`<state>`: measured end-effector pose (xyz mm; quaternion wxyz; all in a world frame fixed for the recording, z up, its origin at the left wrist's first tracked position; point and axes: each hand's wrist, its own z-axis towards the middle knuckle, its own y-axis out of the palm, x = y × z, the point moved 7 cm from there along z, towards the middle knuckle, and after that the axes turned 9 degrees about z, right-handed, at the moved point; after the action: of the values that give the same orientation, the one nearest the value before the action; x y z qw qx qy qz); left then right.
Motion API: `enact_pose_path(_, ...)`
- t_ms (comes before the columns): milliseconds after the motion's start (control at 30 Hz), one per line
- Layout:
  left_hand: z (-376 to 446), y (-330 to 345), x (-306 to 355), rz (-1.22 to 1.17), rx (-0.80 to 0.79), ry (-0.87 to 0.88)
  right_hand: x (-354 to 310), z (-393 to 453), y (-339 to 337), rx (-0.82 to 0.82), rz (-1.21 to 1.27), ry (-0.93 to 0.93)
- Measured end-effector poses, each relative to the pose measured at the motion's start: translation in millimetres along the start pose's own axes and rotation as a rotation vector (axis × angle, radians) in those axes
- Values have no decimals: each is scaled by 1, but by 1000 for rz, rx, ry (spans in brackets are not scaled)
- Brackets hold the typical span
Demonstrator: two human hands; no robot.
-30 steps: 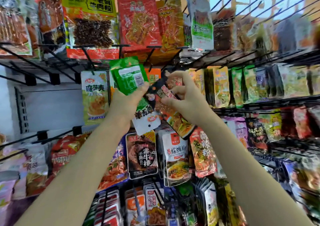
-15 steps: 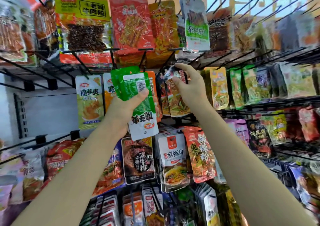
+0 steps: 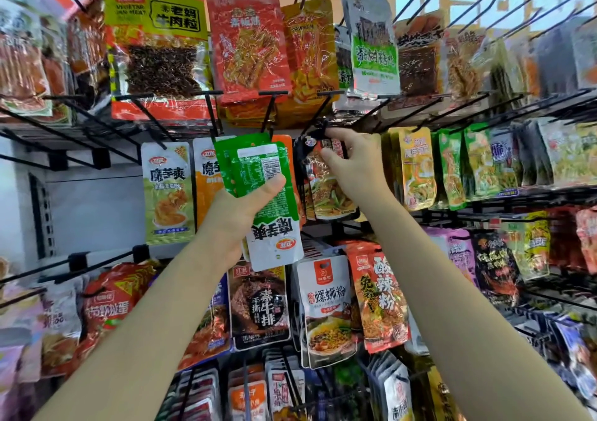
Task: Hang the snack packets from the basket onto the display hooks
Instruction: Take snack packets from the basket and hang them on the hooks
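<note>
Glossy plastic green packets (image 3: pixel 258 175); matt black metal hooks (image 3: pixel 211 113).

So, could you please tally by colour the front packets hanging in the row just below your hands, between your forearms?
Dark brown packet: 1
White packet: 1
Red-orange packets: 2, one of them partly hidden by the left forearm
Total: 4

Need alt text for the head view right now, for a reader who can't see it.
The right hand pinches a dark packet up at a hook on a rack crowded with hanging snacks. The left hand grips green packets upside down beside it.
</note>
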<state>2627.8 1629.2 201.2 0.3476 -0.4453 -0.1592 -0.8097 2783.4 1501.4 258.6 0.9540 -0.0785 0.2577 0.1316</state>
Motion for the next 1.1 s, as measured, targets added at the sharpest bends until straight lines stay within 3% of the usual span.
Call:
enact_pose_path(133,1,-7,-4,-47,28,-50,-7,-18,-10,193,-75,-167)
enact_pose_path(167,1,-8,-5,-74,29,-61,-11,-24,-7,149,-13,-180)
enact_pose_path(267,0,-10,-4,-73,45,-44,-23,-52,24,-251,234,-52)
enact_pose_path(333,-6,-9,-1,-27,26,-30,-28,-67,45,-401,216,-27)
enact_pose_path(500,-21,-16,6,-90,-168,22,-28,-68,44,-254,328,18)
enact_pose_path(700,-27,-62,3,-81,28,98,-53,-80,62,-202,389,-22)
enact_pose_path(833,-33,-89,7,-77,127,105,-69,-90,87,-267,414,17)
enact_pose_path(933,-39,-103,7,-21,143,105,-78,-97,105,-364,462,53)
enact_pose_path(1100,-49,-118,9,185,73,150,-77,-103,118,-374,462,162)
